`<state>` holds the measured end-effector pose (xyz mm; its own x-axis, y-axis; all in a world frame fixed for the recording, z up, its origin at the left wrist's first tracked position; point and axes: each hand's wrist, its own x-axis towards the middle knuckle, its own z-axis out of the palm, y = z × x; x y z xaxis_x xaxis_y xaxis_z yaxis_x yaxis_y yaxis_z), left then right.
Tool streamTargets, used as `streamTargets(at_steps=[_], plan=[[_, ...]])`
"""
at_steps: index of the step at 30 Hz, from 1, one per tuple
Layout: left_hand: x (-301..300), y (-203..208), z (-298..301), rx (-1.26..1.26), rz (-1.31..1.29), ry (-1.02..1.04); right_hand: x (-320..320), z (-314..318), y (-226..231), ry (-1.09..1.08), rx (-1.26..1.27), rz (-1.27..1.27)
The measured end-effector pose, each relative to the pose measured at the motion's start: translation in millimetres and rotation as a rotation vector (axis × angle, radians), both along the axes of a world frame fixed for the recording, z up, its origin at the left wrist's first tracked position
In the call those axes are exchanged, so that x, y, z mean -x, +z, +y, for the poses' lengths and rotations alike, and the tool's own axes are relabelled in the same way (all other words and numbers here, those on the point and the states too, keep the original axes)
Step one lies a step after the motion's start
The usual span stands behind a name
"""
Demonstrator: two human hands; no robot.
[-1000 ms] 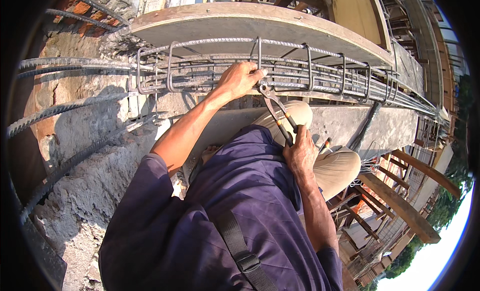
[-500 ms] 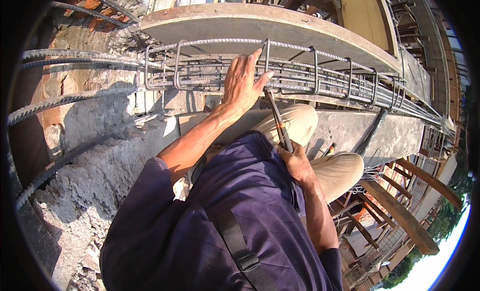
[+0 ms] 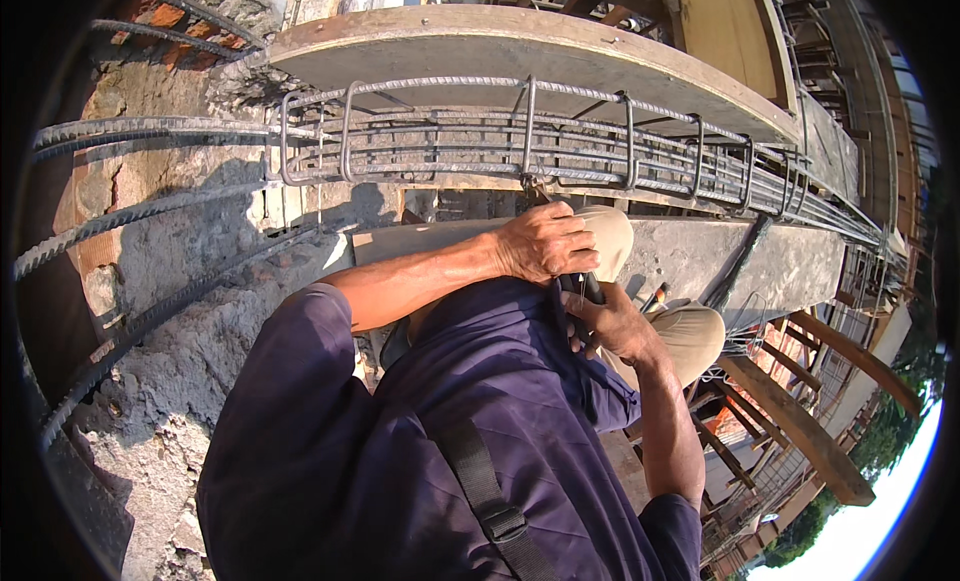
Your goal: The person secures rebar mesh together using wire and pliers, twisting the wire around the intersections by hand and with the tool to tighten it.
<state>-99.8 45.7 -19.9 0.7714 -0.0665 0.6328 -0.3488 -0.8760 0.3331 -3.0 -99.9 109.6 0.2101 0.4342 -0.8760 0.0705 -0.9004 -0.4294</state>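
Note:
A long rebar cage [image 3: 450,168] runs across in front of me, its square stirrups standing around the bars. Pincers with dark handles [image 3: 594,288] slant from the foot of the middle stirrup [image 3: 529,131] down to my lap. Over the shaft lies my left hand [image 3: 547,243], a fist closed around the tool near its handles. My right hand [image 3: 618,323] is closed at the handle ends, thumb on top. Most of the pincers is hidden by my hands; the jaws, small and dark, touch or nearly touch the cage's lower bar.
A timber formwork board [image 3: 500,26] rises behind the cage. Thick rebars [image 3: 140,216] stick out over rough broken concrete [image 3: 190,351] at left. On the right lie a bundle of tie wire [image 3: 745,266], an orange-tipped tool [image 3: 656,296] and wooden beams [image 3: 800,431] over a drop.
My left hand has let go of the middle stirrup and moved down onto the pincers. My right hand has shifted slightly right and down, still on the handles.

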Motion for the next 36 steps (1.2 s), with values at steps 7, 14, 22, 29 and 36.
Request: streamTargets(at_steps=[7, 14, 22, 29, 36], plan=[[-11, 38, 17, 0.295, 0.219, -0.067, 7, 10, 60, 1.035, -0.308, -1.086], [-20, 51, 19, 0.439, 0.408, -0.052, 19, 20, 89, 0.846, -0.272, -0.980], [-25, 52, 17, 0.711, 0.217, 0.062, -17, 51, 70, 0.871, -0.306, -1.124], [-36, 69, 48, 0.884, 0.453, 0.145, -50, 127, 91, 1.200, -0.338, -1.152], [-25, 35, 6, 0.479, 0.365, -0.032, -34, 31, 24, 0.625, -0.208, -0.916]])
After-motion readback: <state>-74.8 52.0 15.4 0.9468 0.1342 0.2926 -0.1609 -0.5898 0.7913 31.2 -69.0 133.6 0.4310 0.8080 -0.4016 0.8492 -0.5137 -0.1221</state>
